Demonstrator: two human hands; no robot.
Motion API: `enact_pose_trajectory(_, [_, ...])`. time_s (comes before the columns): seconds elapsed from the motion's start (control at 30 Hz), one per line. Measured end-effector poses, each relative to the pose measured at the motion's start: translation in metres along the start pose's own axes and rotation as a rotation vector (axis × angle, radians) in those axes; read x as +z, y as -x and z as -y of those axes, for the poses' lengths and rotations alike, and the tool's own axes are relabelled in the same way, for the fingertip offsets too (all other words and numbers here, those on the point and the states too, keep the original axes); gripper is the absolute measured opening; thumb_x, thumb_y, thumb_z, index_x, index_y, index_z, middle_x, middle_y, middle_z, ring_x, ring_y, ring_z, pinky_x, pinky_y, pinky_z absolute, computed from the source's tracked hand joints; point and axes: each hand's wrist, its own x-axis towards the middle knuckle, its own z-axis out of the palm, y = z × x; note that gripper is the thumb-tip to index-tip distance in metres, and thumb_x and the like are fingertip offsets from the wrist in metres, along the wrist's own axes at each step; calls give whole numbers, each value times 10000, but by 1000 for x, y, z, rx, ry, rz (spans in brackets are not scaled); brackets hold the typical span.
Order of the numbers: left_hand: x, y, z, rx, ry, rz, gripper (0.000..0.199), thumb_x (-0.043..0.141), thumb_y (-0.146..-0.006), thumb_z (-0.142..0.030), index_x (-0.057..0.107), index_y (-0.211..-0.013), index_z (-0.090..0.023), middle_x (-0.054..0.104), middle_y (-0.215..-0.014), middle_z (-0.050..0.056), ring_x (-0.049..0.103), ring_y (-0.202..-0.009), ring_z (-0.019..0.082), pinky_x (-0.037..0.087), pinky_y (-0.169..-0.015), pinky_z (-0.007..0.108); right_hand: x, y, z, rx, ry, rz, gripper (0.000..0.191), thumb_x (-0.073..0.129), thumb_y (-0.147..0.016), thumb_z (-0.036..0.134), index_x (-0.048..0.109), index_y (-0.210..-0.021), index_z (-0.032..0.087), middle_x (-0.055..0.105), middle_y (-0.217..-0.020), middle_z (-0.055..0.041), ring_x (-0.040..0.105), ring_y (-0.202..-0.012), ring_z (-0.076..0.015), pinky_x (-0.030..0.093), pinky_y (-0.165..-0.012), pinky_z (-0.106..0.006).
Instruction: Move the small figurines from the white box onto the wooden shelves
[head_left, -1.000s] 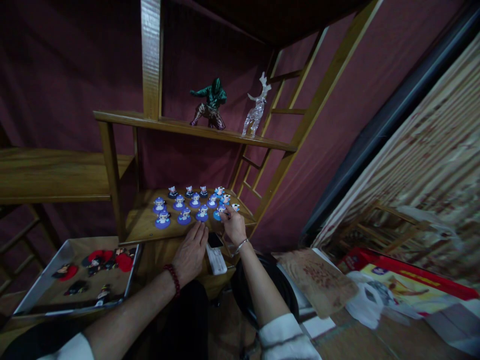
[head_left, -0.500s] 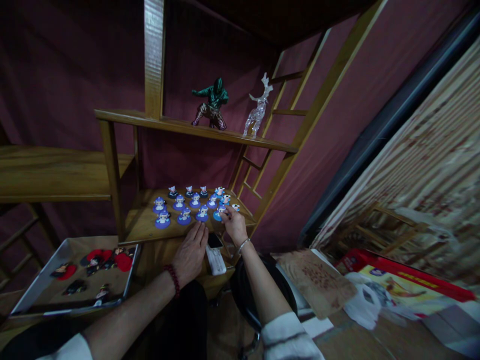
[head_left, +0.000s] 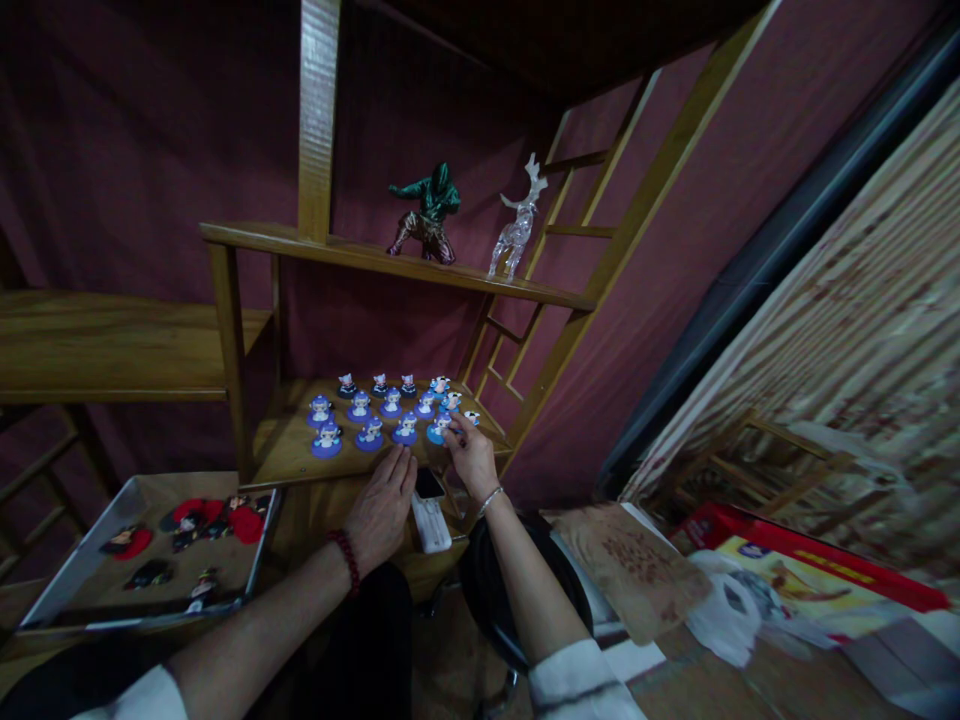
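Observation:
Several small figurines on round bases stand in rows on the low wooden shelf (head_left: 281, 455). At the front right is a blue-based figurine (head_left: 438, 430), with the fingertips of my right hand (head_left: 471, 452) closed on its right side; its base is on the shelf. My left hand (head_left: 384, 500) lies flat, fingers stretched out together, at the shelf's front edge just below a purple-based figurine (head_left: 405, 430). Nothing shows in it. Between my hands, a phone-like device (head_left: 430, 522) with a dark top lies on the surface below the shelf.
At left, a shallow box (head_left: 97, 590) holds several red and black figurines. Above, the upper shelf (head_left: 352, 255) bears a green-topped crouching statue (head_left: 431, 212) and a clear deer figurine (head_left: 514, 235). A black stool (head_left: 487, 600), cardboard (head_left: 630, 570) and a plastic bag (head_left: 724, 615) are at lower right.
The view has shifted very slightly. My right hand stays at the blue-based figurine and my left hand stays at the shelf edge; the figurines keep their places.

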Motion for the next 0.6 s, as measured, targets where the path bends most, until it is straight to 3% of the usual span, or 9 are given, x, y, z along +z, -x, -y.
enact_pose_trajectory(0.23, [-1, 2, 0, -19, 36, -17, 598, 342, -679, -41, 338, -1272, 38, 268, -1375, 211, 111, -1307, 265, 201, -1056, 404, -14, 14, 6, -49, -3, -125, 348, 464, -788, 303, 534, -1097, 158, 653, -899, -60, 595, -650, -127, 479, -675, -265])
enact_pose_trajectory(0.37, [3, 8, -1, -13, 38, -63, 629, 354, -671, -46, 301, -1294, 24, 228, -1393, 201, 64, -1316, 252, 184, -1057, 417, -15, 30, 10, -39, -138, -220, 362, 426, -813, 366, 541, -1079, 149, 646, -828, -58, 578, -598, -119, 478, -609, -246])
enact_pose_trajectory(0.6, [3, 22, -2, -4, 63, -111, 591, 377, -681, -70, 359, -1268, -9, 227, -1401, 181, 60, -1317, 254, 173, -1059, 434, 11, 84, 18, -1, -334, -126, 322, 442, -816, 364, 557, -1018, 141, 630, -741, -39, 534, -533, -98, 461, -539, -220])
